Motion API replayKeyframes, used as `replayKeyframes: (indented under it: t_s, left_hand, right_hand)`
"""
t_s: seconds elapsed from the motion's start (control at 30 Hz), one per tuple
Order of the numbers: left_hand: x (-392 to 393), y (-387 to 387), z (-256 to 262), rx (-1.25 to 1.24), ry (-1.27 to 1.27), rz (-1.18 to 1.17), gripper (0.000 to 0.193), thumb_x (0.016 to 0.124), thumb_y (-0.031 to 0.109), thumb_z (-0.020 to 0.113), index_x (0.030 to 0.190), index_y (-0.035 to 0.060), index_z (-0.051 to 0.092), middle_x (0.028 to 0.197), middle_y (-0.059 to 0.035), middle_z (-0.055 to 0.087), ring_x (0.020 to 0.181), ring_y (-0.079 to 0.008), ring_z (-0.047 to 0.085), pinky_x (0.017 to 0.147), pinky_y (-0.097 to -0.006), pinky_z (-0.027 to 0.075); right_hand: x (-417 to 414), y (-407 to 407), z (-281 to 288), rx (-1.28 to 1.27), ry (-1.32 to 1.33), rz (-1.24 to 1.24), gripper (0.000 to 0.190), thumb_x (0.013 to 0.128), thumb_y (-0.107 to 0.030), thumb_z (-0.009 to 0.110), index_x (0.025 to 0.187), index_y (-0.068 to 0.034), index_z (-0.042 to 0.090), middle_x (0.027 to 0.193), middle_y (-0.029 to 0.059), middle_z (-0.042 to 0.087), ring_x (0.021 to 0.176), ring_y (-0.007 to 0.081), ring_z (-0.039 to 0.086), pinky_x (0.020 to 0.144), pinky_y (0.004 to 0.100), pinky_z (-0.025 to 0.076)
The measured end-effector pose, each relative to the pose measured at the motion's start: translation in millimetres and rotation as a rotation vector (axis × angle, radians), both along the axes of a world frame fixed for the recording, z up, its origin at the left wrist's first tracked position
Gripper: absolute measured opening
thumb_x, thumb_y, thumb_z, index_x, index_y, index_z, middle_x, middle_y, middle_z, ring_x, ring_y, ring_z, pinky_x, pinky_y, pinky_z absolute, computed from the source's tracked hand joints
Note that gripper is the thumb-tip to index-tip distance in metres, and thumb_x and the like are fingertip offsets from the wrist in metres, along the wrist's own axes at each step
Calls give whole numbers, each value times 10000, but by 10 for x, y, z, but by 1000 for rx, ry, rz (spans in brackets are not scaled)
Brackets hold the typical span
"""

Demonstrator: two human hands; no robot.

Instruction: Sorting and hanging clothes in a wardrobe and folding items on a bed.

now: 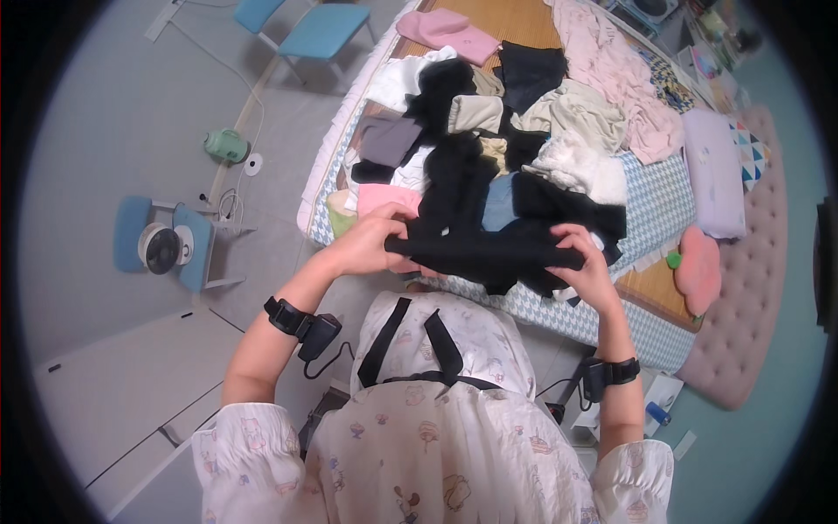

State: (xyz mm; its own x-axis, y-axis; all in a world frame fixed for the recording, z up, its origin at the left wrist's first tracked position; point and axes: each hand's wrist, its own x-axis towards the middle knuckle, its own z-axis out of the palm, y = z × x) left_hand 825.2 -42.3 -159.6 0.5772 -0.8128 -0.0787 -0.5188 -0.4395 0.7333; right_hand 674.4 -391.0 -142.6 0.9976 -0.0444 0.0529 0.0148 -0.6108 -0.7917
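A long strip of black cloth [471, 252] stretches sideways above the near edge of the bed, one end in each hand. My left hand [376, 242] pinches its left end, beside a folded pink garment [389, 196]. At the right end, my right hand [582, 259] has thumb and fingers closed on the fabric. Beyond the strip lie more black garments [455, 177], a piece of blue denim [500, 204] and a folded grey garment [391, 139]. Whether the black cloth is one garment, and of what kind, I cannot tell.
Clothes cover much of the bed, among them a pink blanket [609, 72] and a white fluffy item [569, 164]. A lilac pillow [713, 173] lies near the tufted headboard [759, 262]. Blue chairs [324, 29] stand left, one holding a fan [162, 249]; a green jug [226, 145] stands on the floor.
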Motion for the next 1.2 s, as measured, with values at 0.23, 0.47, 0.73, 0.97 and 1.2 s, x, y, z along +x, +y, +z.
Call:
replayKeyframes:
  t_s: [0.23,0.47,0.73,0.97,1.2]
  left_hand:
    - [-349,-376,399,-165,295,-81,779,648,-78,538,1379,161,412,1298,-188,474,997,-324,564,868,-360,445]
    - [-431,-415,170,62,225,-36,456,842,86,479,1294,133,512,1171,-164,581,870,-235,617,773,-328,466]
    - [-213,-542,150,-450,683,462,510,773,91,716,1190,-66,469,1173,-172,569,1080,-209,560,928,-325,453]
    - [-374,-504,79,-82,198,-151,491,746,-52,561,1226,35,495,1153,-199,570,1081,-359,542,907,-385,444]
    - [-407,-366,-170,-476,948,43,555,833,-16,584,1348,78,401,1170,-103,588,1110,-183,560,983,-329,420]
  right_hand:
    - [189,102,291,372,162,-177,192,819,-96,675,880,-52,498,812,-13,534,778,55,493,685,210,409]
    - [262,243,447,283,18,-275,241,792,-35,678,937,-34,486,875,32,590,823,90,535,742,232,445]
    - [47,799,275,110,169,661,370,705,-83,747,994,-42,520,1253,145,508,1176,312,485,966,383,408]
    - [407,882,287,-300,-146,224,816,582,-162,824,1292,-40,441,1360,148,445,1267,331,416,1036,421,329]
    - [94,732,-278,471,603,316,364,800,-107,714,1121,7,587,1005,67,658,898,124,599,814,272,478]
